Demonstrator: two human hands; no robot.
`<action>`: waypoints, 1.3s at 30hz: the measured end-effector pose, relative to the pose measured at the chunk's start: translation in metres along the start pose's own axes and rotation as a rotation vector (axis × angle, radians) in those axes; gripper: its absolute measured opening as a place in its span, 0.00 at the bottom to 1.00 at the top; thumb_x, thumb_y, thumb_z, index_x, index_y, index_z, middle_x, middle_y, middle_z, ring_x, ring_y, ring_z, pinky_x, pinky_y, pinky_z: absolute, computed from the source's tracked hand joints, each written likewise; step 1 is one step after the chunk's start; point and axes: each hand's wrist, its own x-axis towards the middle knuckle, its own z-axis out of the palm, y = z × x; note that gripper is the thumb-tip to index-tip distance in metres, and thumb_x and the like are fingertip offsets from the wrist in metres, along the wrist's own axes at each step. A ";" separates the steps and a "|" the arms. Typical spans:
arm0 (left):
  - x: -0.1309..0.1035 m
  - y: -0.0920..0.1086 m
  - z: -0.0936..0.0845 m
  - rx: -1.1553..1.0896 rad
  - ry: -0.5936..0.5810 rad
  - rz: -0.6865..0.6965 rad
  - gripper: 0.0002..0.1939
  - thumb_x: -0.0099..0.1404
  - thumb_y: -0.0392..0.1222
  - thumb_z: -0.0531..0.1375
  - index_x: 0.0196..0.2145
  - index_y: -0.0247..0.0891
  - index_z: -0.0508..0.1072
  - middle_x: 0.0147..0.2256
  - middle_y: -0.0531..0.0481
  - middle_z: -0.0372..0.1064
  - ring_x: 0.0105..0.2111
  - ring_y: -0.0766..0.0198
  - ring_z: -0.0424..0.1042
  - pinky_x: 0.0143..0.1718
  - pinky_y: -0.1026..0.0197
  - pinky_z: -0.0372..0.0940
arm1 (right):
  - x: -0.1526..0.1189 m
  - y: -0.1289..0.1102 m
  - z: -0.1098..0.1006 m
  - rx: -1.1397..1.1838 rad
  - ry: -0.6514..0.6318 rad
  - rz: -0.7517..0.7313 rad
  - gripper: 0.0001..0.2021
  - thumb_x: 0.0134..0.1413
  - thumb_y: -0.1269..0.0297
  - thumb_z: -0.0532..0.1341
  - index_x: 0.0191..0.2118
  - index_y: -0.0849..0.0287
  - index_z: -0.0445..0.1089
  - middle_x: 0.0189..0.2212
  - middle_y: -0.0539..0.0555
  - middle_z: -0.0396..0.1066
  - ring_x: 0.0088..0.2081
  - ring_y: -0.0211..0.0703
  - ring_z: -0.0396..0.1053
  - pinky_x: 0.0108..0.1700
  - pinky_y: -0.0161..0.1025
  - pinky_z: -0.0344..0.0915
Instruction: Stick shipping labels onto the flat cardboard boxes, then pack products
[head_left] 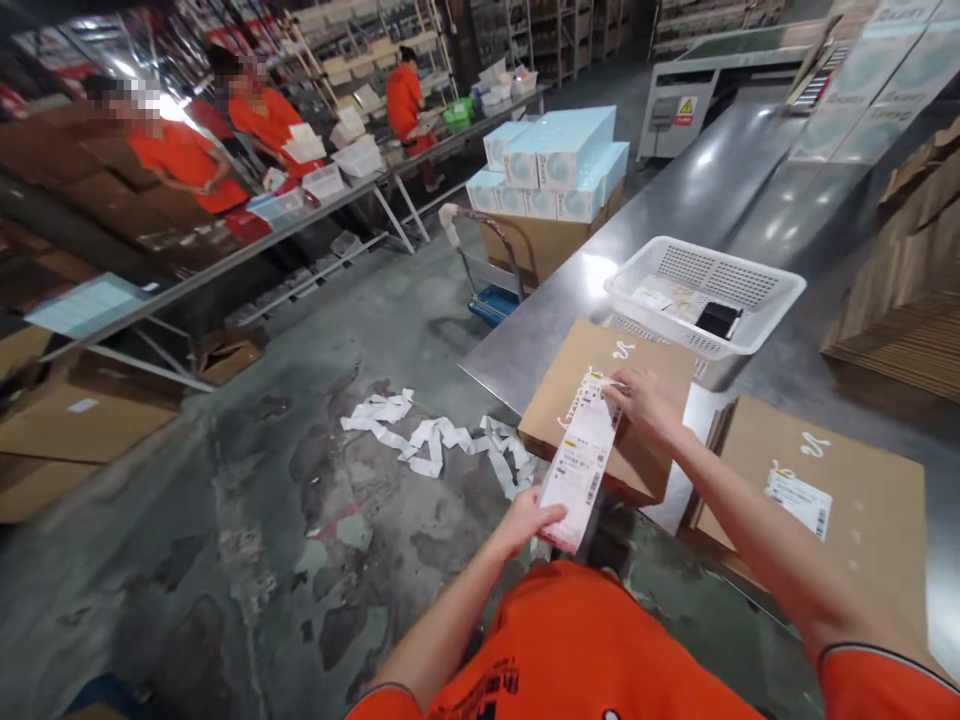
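A strip of printed white labels point(581, 462) stretches between my two hands. My left hand point(527, 520) pinches its lower end, near my orange shirt. Fingers of my right hand point(641, 400) close on the upper end, above a flat brown carton point(555, 375) at the metal table's edge. White lettering shows on that carton. To the right lies another brown carton point(885, 490) with a white label point(799, 500) stuck on it.
A white basket point(780, 290) with a black item stands on the metal table point(720, 180). Folded cardboard point(907, 290) is stacked right. White strips point(431, 435) litter the floor. A trolley point(491, 270) carries boxes. People in orange point(184, 160) stand at a far-left bench.
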 end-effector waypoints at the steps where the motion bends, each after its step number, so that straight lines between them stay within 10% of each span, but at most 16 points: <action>1: -0.005 -0.010 -0.011 0.026 -0.021 -0.046 0.23 0.40 0.49 0.70 0.31 0.30 0.75 0.24 0.51 0.70 0.22 0.68 0.64 0.24 0.66 0.57 | 0.009 0.003 0.000 -0.122 -0.016 0.015 0.17 0.59 0.53 0.56 0.44 0.60 0.72 0.40 0.62 0.73 0.40 0.54 0.68 0.42 0.47 0.62; 5: -0.020 -0.013 -0.043 0.022 0.068 -0.031 0.21 0.44 0.54 0.68 0.24 0.31 0.75 0.19 0.53 0.67 0.19 0.68 0.62 0.22 0.65 0.57 | 0.025 0.004 0.001 -0.369 0.019 0.104 0.33 0.56 0.49 0.58 0.63 0.62 0.56 0.50 0.68 0.69 0.47 0.63 0.66 0.45 0.53 0.61; 9: 0.007 0.042 -0.053 0.026 0.316 0.221 0.17 0.49 0.53 0.66 0.26 0.33 0.77 0.21 0.52 0.70 0.22 0.66 0.65 0.25 0.65 0.60 | 0.023 -0.019 0.024 -0.309 0.031 -0.004 0.26 0.63 0.56 0.50 0.61 0.69 0.59 0.59 0.69 0.62 0.57 0.59 0.60 0.57 0.51 0.56; 16: 0.048 0.086 -0.051 0.171 0.120 0.383 0.19 0.58 0.49 0.60 0.40 0.31 0.78 0.43 0.41 0.77 0.45 0.53 0.73 0.47 0.55 0.66 | -0.040 -0.046 0.054 -0.262 -0.072 -0.132 0.27 0.65 0.54 0.45 0.63 0.63 0.58 0.65 0.65 0.54 0.66 0.60 0.46 0.64 0.59 0.42; 21: 0.000 0.073 -0.016 0.544 0.020 0.439 0.14 0.60 0.38 0.56 0.39 0.38 0.80 0.57 0.40 0.66 0.57 0.51 0.65 0.55 0.55 0.60 | -0.083 0.026 -0.006 -0.003 0.084 0.724 0.31 0.59 0.46 0.49 0.57 0.67 0.63 0.55 0.72 0.65 0.53 0.64 0.65 0.51 0.57 0.62; 25: -0.027 0.065 0.030 0.489 -0.271 0.397 0.14 0.61 0.38 0.55 0.39 0.39 0.80 0.56 0.41 0.68 0.59 0.52 0.63 0.56 0.56 0.59 | -0.173 0.098 -0.055 0.165 0.141 0.916 0.25 0.52 0.41 0.53 0.37 0.59 0.70 0.34 0.62 0.74 0.39 0.57 0.70 0.40 0.50 0.67; 30: -0.022 0.050 0.057 0.204 -0.329 0.058 0.18 0.57 0.54 0.60 0.29 0.34 0.76 0.28 0.47 0.73 0.31 0.59 0.71 0.35 0.58 0.68 | -0.271 0.165 -0.100 -0.004 0.074 1.162 0.17 0.51 0.44 0.53 0.31 0.52 0.66 0.36 0.65 0.72 0.42 0.67 0.70 0.41 0.59 0.65; 33: -0.020 0.042 0.064 0.158 -0.290 -0.055 0.23 0.50 0.59 0.65 0.25 0.33 0.72 0.22 0.53 0.65 0.25 0.65 0.66 0.29 0.62 0.65 | -0.247 0.145 -0.110 -0.112 0.037 0.998 0.26 0.46 0.44 0.58 0.46 0.60 0.68 0.51 0.73 0.67 0.53 0.73 0.64 0.48 0.66 0.62; 36: -0.024 0.040 0.068 0.147 -0.267 -0.117 0.24 0.47 0.61 0.66 0.25 0.34 0.71 0.22 0.54 0.64 0.24 0.66 0.66 0.28 0.62 0.65 | -0.182 0.076 -0.103 0.330 0.036 0.446 0.34 0.52 0.44 0.56 0.62 0.56 0.56 0.60 0.64 0.59 0.57 0.56 0.62 0.52 0.52 0.65; 39: -0.031 0.051 0.063 0.148 -0.274 -0.037 0.22 0.49 0.56 0.67 0.31 0.33 0.74 0.28 0.50 0.71 0.30 0.62 0.70 0.35 0.59 0.67 | -0.129 0.001 -0.082 0.603 -0.166 0.140 0.23 0.53 0.44 0.58 0.47 0.55 0.69 0.41 0.56 0.72 0.39 0.46 0.70 0.39 0.41 0.68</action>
